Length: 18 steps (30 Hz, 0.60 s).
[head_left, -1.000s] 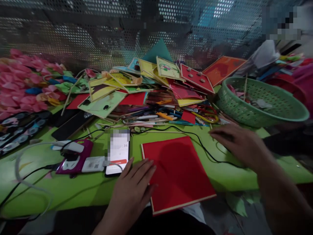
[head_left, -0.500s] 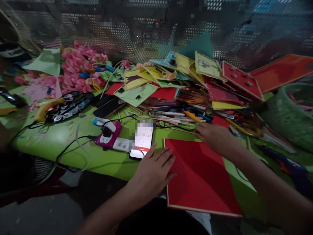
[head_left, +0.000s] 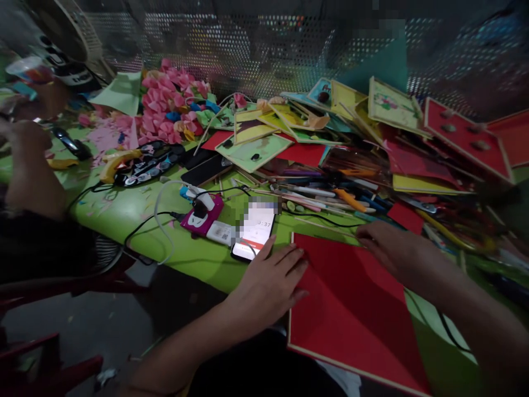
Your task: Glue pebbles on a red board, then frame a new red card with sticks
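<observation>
My left hand (head_left: 275, 284) lies with fingers stretched out over the left edge of a red board (head_left: 351, 309). Pale wooden strips run along the board's left and bottom edges. Beyond the board's top edge, my right hand (head_left: 384, 248) is closed, its fingertips pinched at the end of a thin wooden stick (head_left: 320, 225). The fingers partly hide that end. Just past my left fingertips lies a lit phone (head_left: 257, 226) with a cable across it.
A purple power strip (head_left: 202, 218) with plugs and cords sits left of the phone. Behind are loose sticks and pens, stacked coloured frames (head_left: 256, 151) and pink paper petals (head_left: 169, 94). Another person's arm (head_left: 31, 160) reaches in at left. A fan (head_left: 70, 27) stands behind.
The view has swung left, so the table contents appear farther right. My right hand has shifted slightly right along the board's top edge. My left hand stays at the board's left edge.
</observation>
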{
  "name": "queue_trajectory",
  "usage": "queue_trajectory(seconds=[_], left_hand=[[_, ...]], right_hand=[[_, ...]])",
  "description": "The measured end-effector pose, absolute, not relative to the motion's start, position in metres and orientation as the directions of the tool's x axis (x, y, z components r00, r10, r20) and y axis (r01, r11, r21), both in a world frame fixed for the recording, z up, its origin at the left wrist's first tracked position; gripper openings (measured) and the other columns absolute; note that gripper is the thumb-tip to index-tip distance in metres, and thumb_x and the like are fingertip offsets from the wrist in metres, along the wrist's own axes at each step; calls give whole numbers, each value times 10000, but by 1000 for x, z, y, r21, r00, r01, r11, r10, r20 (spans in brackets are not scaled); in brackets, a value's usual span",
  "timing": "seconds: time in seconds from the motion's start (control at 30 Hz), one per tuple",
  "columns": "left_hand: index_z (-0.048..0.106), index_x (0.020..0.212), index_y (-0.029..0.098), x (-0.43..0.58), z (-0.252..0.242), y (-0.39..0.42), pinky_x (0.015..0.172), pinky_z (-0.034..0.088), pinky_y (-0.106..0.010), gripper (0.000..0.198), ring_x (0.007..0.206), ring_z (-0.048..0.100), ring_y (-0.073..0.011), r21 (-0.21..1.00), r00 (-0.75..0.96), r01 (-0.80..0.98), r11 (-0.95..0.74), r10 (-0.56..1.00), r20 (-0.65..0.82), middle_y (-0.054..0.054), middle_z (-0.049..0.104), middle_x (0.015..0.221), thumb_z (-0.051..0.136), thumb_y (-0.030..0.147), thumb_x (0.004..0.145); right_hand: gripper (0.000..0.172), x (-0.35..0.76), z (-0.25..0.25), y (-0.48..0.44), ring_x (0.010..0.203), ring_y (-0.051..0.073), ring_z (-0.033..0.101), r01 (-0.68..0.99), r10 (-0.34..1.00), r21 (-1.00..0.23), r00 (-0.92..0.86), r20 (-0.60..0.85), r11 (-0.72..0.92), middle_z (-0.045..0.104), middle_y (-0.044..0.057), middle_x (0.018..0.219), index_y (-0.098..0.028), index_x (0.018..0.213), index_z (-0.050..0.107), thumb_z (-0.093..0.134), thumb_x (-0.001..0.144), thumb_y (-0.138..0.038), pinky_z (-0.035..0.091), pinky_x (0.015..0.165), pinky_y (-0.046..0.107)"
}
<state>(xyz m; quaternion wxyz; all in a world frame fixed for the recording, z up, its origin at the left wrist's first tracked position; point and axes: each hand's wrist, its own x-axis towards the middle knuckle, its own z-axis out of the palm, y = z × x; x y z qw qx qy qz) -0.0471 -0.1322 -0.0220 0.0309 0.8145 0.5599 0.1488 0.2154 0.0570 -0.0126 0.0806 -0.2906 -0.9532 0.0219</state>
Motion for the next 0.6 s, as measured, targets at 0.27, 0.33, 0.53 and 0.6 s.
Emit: queue_trajectory(seconds=[0.27,0.33,0.53,0.6], left_hand=[[615,1351,158,-47,-18,-131,1260,270,-509,413,1386,548,-248,234,310,909,-344,935,171,-93,630,1462,536,432,1053],[616,1353,159,-46,-18,-130,1246,292,-495,415,1389,544,-247,232,311,910,-344,935,168,-92,630,1464,521,436,1059],[593,1393,149,-46,-20,-126,1224,322,-488,450,1384,546,-247,208,316,914,-348,933,173,-102,617,1479,505,443,1063],[590,1399,149,-46,-20,-125,1226,324,-482,458,1384,546,-244,215,313,914,-344,935,166,-106,618,1477,523,443,1055]], right_hand=[[207,215,8,46,905,209,753,401,458,-257,-859,228,879,741,53,1067,-264,1152,653,488,1055,-340,542,720,310],[200,218,8,47,879,209,752,402,458,-261,-863,213,878,740,49,1047,-267,1120,664,493,1049,-341,547,725,316],[195,233,-6,53,886,224,747,430,492,-298,-853,176,852,738,53,1031,-279,1087,677,498,1037,-335,557,740,342],[187,235,-10,53,899,229,746,430,492,-310,-857,156,848,737,54,1029,-281,1102,671,500,1037,-321,561,756,352]])
